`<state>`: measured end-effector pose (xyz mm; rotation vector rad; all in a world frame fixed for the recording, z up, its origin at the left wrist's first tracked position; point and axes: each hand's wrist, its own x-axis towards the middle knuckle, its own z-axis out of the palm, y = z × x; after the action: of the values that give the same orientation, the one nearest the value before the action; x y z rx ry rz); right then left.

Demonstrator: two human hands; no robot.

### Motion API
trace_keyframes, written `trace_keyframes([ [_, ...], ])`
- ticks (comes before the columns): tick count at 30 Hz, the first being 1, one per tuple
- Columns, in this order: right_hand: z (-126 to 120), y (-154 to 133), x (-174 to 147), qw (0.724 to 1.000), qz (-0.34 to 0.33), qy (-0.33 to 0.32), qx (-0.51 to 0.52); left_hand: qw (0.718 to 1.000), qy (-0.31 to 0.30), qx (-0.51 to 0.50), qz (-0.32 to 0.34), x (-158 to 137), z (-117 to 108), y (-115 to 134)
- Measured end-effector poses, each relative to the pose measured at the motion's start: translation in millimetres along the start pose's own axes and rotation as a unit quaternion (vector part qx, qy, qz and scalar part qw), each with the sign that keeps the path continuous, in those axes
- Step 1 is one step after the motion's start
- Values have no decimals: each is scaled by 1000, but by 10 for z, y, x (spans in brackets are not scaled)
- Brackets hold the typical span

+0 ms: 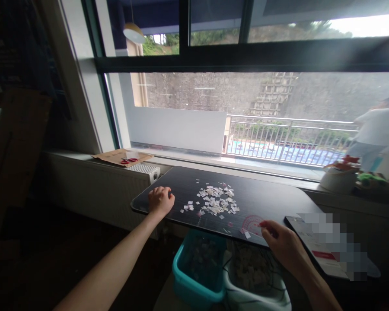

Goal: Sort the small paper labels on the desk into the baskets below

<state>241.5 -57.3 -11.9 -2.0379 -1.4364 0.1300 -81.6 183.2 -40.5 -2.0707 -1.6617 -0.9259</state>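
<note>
On the left part of the dark table (262, 183) rests my left hand (161, 201), its fingers curled in; whether anything is inside them is hidden. A loose pile of small whitish square pieces (217, 199) lies to its right, with a few scattered pieces in between. My right hand (280, 235) is at the near edge, thumb and fingers drawn together; what they hold, if anything, cannot be made out. Right at its fingertips is a pink protractor-like half circle (251, 223). One pale square piece (247, 235) sits beside it near the edge.
Below the table edge stand a turquoise bin (197, 290) and a pale bin (257, 298) with many small pieces inside. A tablet or folder (320, 255) lies at the right, partly blurred. Red-handled scissors (129, 161) rest on brown paper (112, 156) by the window. A person (376, 125) stands outside.
</note>
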Motion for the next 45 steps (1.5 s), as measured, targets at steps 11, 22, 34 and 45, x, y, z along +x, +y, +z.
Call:
trace_keyframes([
  [11,-105,48,-41,999,34,-2,33,1000,-9,2,1,3,-14,0],
  [22,-209,7,-212,999,0,-3,32,1000,-7,-10,0,2,-28,8],
  [34,313,-258,46,996,-56,-13,69,1000,-13,-4,-8,-5,-27,23],
  [45,375,-405,104,991,-97,-46,77,1000,-12,-8,-8,-13,-47,27],
])
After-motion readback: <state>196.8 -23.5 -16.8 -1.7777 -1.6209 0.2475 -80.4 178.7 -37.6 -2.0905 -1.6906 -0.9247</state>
